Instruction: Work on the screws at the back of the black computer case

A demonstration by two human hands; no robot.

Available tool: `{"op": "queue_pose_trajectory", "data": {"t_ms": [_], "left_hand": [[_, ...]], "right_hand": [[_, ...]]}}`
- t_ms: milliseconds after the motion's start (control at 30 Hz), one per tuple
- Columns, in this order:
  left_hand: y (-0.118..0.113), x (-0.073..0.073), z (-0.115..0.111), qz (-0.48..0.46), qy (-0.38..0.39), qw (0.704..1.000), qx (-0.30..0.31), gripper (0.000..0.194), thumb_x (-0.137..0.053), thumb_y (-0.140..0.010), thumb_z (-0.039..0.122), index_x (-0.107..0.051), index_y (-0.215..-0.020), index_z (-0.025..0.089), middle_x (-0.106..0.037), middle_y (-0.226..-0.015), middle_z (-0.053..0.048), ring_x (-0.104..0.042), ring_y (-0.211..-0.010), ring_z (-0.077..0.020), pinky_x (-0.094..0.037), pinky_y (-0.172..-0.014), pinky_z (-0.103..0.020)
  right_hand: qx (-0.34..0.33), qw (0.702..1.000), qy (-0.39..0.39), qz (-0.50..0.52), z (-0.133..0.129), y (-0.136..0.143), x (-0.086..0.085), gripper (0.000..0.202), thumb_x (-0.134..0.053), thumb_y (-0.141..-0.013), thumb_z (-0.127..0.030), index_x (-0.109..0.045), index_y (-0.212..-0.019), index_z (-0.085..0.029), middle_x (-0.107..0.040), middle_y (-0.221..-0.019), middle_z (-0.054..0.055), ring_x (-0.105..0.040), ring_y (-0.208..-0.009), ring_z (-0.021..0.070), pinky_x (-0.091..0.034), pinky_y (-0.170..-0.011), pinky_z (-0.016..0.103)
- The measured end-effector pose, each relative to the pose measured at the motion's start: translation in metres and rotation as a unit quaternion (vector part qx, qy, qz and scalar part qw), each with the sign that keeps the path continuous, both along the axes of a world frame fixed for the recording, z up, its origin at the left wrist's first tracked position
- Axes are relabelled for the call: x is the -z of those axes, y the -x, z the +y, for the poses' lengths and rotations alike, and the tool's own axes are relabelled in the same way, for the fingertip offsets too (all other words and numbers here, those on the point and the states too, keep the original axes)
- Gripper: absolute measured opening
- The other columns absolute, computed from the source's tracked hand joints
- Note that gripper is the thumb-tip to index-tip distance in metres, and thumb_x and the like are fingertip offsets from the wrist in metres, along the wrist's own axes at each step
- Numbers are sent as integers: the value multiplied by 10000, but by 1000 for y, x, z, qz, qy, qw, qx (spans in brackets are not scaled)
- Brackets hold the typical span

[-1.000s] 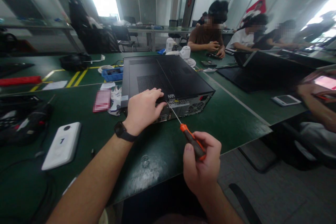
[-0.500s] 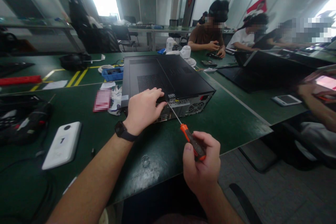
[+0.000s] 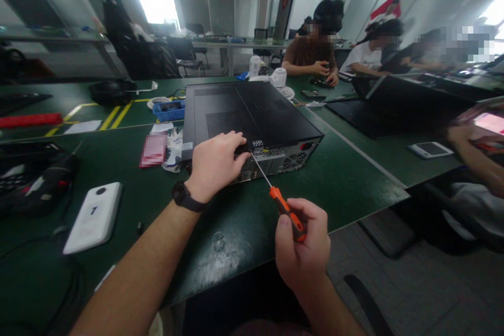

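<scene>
A black desktop computer case [image 3: 275, 107] lies flat on the green table, with its rear side and fan grille facing me. My left hand [image 3: 218, 160] grips the rear top edge of the case, fingers on top and thumb at the edge. The orange-and-black screwdriver [image 3: 285, 207] is in my right hand [image 3: 305, 236], its handle between thumb and curled fingers. Its thin shaft slants up and left to the rear edge, and the tip ends beside my left thumb. Whatever the tip touches is too small to make out.
To the left lie a white power bank-like slab [image 3: 93, 218], a pink packet [image 3: 154, 149] and a blue tray [image 3: 169, 110]. Behind the case stands a small white device [image 3: 279, 77]. Right of it are a black laptop [image 3: 397, 100], a phone [image 3: 430, 150] and another person's arm [image 3: 480, 160].
The screwdriver handle has turned about its own axis, showing more orange now. My right hand has shifted very slightly left with it. My left hand and the case stay put.
</scene>
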State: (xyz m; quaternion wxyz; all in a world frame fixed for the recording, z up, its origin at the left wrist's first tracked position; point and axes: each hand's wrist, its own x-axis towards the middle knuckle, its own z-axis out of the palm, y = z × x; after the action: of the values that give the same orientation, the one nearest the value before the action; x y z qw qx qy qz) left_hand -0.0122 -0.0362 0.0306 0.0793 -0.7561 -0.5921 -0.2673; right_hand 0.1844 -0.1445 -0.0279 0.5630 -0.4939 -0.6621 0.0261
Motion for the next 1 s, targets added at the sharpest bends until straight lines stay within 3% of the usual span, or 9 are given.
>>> {"op": "queue_pose_trajectory", "data": {"t_ms": [133,267,467,600,733,1000], "left_hand": [[0,0,0,-2,-3,1000,2,263,-702,-938,344,-756,-1171,235,-757,-1339,-67,-723,-1210,-285,-602,-949,-434],[0,-1,-1,-6,-2,1000,2,255,-694,-945,352,-758,-1165,241,-756,-1343,-61,-714,-1231,-280,-593,-970,-432],[1,1,0,-3,-10,1000,3,249,-706,-938,345,-757,-1159,241,-759,-1339,-56,-713,-1237,-280,-597,-955,-425],[0,1,0,-3,-9,1000,4,246,-704,-942,351,-756,-1156,240,-759,-1338,-58,-714,-1238,-278,-598,-956,-423],[0,1,0,-3,-8,1000,-1,255,-704,-944,355,-759,-1161,231,-754,-1348,-65,-717,-1235,-283,-599,-961,-431],[1,3,1,-1,-17,1000,2,259,-712,-939,355,-760,-1160,228,-761,-1333,-72,-725,-1217,-285,-603,-956,-428]], "right_hand": [[24,1000,6,15,2,0,4,226,-628,-955,-257,-617,-1175,-208,-761,-898,43,-754,-680,170,-594,-594,281],[4,999,25,45,2,-2,9,191,-602,-995,-254,-619,-1181,-216,-757,-809,1,-734,-623,154,-589,-579,268],[-9,1000,5,24,1,-1,2,276,-606,-950,-232,-591,-1225,-203,-734,-969,58,-737,-731,171,-604,-629,301],[0,1000,-21,4,2,0,-2,235,-602,-941,-196,-598,-1176,-208,-721,-929,43,-736,-733,165,-599,-643,290],[20,1000,10,16,3,-3,4,175,-595,-986,-243,-631,-1154,-210,-734,-869,29,-731,-682,158,-580,-603,271],[1,1000,-9,14,2,0,-3,280,-615,-935,-236,-596,-1211,-192,-722,-955,58,-721,-705,161,-596,-619,286]]}}
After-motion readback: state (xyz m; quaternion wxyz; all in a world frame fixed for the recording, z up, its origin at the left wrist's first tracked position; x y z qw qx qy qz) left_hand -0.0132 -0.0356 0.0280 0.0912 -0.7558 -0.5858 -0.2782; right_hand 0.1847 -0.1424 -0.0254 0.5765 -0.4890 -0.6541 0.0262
